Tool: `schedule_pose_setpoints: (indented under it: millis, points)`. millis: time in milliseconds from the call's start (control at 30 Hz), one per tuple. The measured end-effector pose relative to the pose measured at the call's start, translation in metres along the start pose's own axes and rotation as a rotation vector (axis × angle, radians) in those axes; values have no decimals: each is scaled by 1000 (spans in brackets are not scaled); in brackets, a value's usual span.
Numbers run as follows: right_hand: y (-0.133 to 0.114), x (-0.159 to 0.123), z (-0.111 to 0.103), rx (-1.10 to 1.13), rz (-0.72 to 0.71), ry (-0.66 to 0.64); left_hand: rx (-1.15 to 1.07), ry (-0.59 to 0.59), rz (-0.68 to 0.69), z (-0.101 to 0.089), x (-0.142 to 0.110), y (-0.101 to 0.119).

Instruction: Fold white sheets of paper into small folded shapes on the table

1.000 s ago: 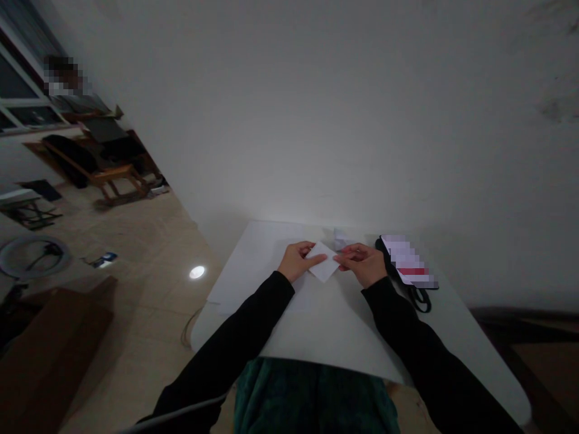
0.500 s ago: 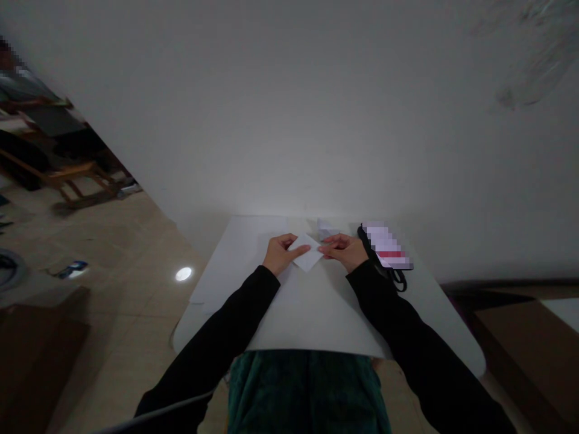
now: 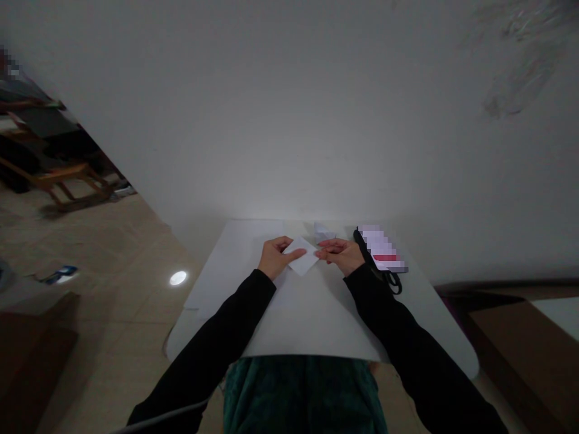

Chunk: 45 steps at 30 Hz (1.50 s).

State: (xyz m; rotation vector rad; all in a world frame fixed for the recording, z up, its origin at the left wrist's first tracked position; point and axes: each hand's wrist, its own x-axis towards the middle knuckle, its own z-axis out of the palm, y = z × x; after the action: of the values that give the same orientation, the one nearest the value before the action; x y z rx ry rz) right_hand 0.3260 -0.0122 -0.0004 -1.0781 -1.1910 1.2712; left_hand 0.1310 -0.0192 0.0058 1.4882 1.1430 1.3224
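Note:
A small white folded paper [image 3: 302,259] lies diamond-wise on a large white sheet [image 3: 312,319] that covers the table. My left hand [image 3: 275,258] grips the paper's left corner, thumb on top and fingers curled. My right hand [image 3: 341,254] pinches its right corner with the fingers pressed together. Both arms are in black sleeves. A second small folded white paper [image 3: 323,231] sits just behind the hands.
A card on a black lanyard [image 3: 383,256] lies right of my right hand. The white table [image 3: 446,331] abuts a white wall. Tiled floor with a bright light spot [image 3: 178,278] is at the left, wooden furniture [image 3: 58,175] farther back.
The view has swung a little to the right and the hands appear slightly further left. Both hands keep their hold on the small folded paper.

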Motion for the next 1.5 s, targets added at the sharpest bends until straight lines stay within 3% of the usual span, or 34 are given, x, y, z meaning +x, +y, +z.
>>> schedule_pose_setpoints:
  millis: [200,267,367,533,733,967,1100,1200,1500]
  points:
    - [1,1,5,-179,-83,-125,162,4,106,2,-5,6]
    - [-1,-2,7,-192,-100,-88,198,38,125,3,-5,7]
    - [-4,-7,11,-96,-166,-13,127,101,116,2,-4,5]
    - [-7,-12,15,36,-152,-127,73,144,115,1,-1,2]
    - [-3,-9,14,68,-169,-113,160,144,166,1,-3,3]
    - [-2,-5,10,69,-88,-86,67,48,82,-5,1,14]
    - [-4,-7,9,43,-23,-66,65,42,75,-7,1,16]
    - [-3,-7,9,25,-53,-65,83,47,91,-8,2,15]
    - [2,-3,9,-40,-105,-243,49,-97,5,-20,8,3]
